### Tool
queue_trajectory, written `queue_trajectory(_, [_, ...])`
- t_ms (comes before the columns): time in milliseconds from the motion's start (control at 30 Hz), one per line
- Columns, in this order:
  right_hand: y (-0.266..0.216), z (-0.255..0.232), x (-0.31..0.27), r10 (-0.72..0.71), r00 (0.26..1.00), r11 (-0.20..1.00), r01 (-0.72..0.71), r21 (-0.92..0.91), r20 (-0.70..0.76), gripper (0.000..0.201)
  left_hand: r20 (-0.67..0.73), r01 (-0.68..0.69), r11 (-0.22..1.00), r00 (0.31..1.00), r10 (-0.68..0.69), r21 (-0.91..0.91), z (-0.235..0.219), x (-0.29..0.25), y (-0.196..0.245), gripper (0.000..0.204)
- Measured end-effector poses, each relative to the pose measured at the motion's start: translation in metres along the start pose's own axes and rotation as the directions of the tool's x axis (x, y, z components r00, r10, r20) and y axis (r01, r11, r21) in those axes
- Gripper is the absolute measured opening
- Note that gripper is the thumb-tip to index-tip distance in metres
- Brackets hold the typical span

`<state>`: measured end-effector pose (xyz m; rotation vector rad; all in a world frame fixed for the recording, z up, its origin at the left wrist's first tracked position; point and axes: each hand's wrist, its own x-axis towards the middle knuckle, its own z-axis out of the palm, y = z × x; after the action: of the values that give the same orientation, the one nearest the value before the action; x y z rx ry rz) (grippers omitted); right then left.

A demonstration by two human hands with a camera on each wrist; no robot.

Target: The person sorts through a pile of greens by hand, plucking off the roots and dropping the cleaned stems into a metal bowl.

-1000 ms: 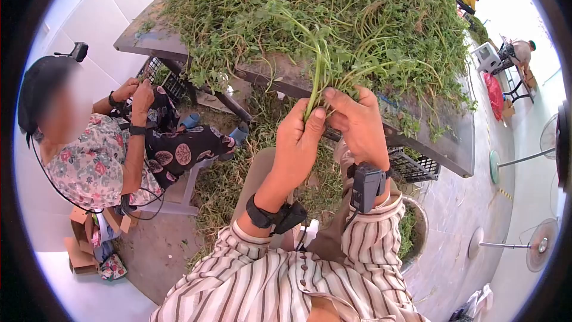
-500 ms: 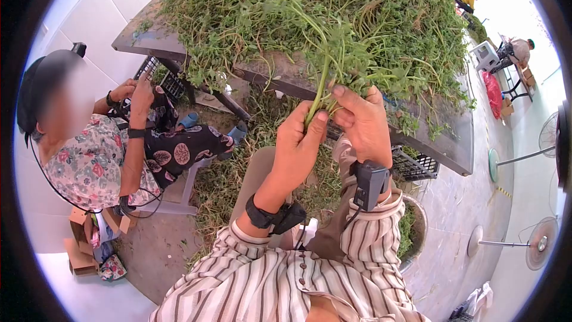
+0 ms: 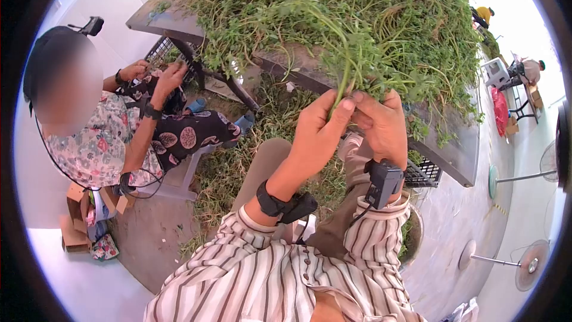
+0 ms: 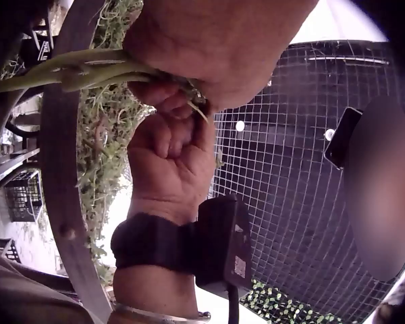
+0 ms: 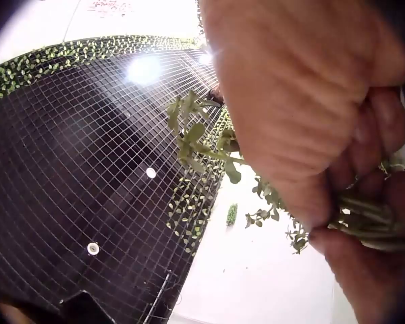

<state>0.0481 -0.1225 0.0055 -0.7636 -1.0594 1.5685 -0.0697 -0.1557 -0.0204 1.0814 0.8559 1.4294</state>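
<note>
In the head view my left hand (image 3: 325,128) grips the lower ends of a bunch of long green leafy stems (image 3: 345,77). Right beside it, my right hand (image 3: 382,122) pinches at the same bunch, its thumb and fingertips close to the left thumb. The leafy tops overlap a large heap of greens (image 3: 387,30) on a table (image 3: 465,161). Pale stems (image 4: 88,73) run out of the left fist in the left wrist view. Small oval leaves (image 5: 196,138) stick out past the right hand in the right wrist view, and the left thumb partly hides the stem ends.
Another person (image 3: 89,137) sits at the left, hands raised. Fallen greens (image 3: 226,173) cover the floor under the table. Black crates (image 3: 423,173) stand beneath it, and a round tub (image 3: 414,238) is by my right leg. Standing fans (image 3: 530,265) are at the right.
Both hands have shifted slightly right with the stems, and my right fingertips have closed in on the left thumb. The head view has turned a little. The seated person's hands have moved apart.
</note>
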Motion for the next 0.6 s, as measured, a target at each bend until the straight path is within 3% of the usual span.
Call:
queue_trajectory(267, [0.003, -0.001, 0.001, 0.022, 0.999, 0.994, -0.017, 0.109, -0.045, 0.013, -0.04, -0.126, 0.991, 0.991, 0.128, 0.052, 0.003, 0.003, -0.002, 0.03])
queue_trajectory(400, [0.003, -0.003, 0.002, 0.03, 0.999, 0.993, -0.028, 0.117, -0.012, 0.009, -0.023, -0.124, 0.992, 0.992, 0.123, -0.019, 0.001, 0.002, 0.005, 0.03])
queue_trajectory(500, [0.006, -0.004, 0.003, 0.025, 0.996, 0.99, -0.014, 0.141, -0.08, 0.01, 0.01, -0.112, 0.993, 0.994, 0.112, 0.043, 0.0, 0.002, 0.007, 0.024])
queue_trajectory(600, [0.005, 0.0, 0.003, 0.039, 0.996, 0.99, -0.027, 0.142, -0.079, 0.017, -0.076, -0.153, 0.988, 0.985, 0.154, 0.022, 0.004, 0.003, 0.003, 0.028])
